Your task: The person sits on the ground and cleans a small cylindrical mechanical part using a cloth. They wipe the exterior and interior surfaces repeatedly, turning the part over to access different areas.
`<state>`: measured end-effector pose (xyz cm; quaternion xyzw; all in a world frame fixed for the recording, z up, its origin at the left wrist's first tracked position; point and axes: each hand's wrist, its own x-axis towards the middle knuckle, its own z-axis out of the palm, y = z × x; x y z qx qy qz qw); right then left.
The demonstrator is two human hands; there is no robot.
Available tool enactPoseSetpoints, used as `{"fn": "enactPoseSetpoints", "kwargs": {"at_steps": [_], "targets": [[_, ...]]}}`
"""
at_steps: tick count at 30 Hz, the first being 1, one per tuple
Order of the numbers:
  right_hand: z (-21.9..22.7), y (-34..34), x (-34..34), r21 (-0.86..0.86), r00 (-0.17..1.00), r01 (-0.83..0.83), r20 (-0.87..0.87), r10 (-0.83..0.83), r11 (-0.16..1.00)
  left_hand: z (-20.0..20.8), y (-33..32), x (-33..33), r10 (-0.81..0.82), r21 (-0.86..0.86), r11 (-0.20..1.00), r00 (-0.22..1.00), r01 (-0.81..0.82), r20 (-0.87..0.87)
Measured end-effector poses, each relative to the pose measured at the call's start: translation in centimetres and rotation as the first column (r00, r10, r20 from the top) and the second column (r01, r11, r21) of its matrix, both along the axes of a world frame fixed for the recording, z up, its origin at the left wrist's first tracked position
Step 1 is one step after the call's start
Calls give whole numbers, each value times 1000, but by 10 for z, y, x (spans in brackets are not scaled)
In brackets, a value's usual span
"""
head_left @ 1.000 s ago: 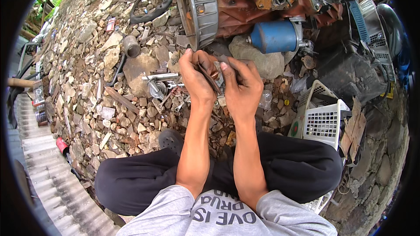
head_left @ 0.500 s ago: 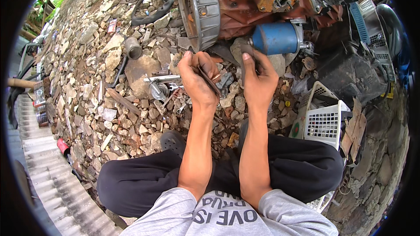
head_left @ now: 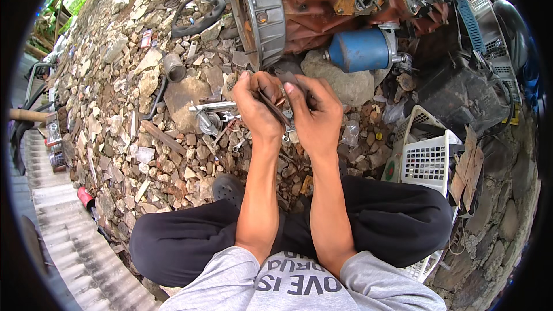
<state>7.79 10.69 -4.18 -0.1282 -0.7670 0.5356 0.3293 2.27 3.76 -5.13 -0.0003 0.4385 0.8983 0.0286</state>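
Note:
My left hand (head_left: 260, 108) is closed around a thin dark flat piece (head_left: 276, 112), which lies along the palm with its lower end showing near the wrist. Right beside it, my right hand (head_left: 317, 114) pinches a dark strip (head_left: 286, 79) between thumb and fingers. The strip meets the left hand's piece or lies just above it; the fingers hide the contact. Both hands are over the stony ground, in front of a red-brown engine (head_left: 314, 14) with a grey bell-shaped housing (head_left: 268, 20) and a blue cylindrical filter (head_left: 360, 50).
Metal tools and small parts (head_left: 210, 115) lie left of my hands. A large stone (head_left: 345, 83) sits under the filter. At right are a white plastic basket (head_left: 425, 161) and a black box (head_left: 461, 89). A metal cup (head_left: 174, 68) and a black hose (head_left: 207, 11) lie far left.
My right hand has moved left and slightly down with its dark strip, from apart to close against my left hand. The left hand keeps hold of its piece, nearly in place.

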Motion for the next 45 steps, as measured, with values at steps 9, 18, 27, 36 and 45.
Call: {"fn": "enactPoseSetpoints", "kwargs": {"at_steps": [9,18,27,36,45], "targets": [[6,1,3,144,1000,6,-16,-4,990,-7,1,-3,-39,-35,998,994,42,100],[-6,1,4,79,998,35,-46,-32,996,-11,4,-1,-48,-6,999,991,49,121],[-5,6,-10,140,998,49,-36,-44,989,-21,8,-6,-73,36,997,997,72,27],[-7,3,-9,64,999,50,15,-51,997,-18,6,-6,-25,5,1000,998,25,60],[0,36,-4,-339,982,178,9,-186,924,13,-1,-1,-125,190,973,992,128,-30]]}}
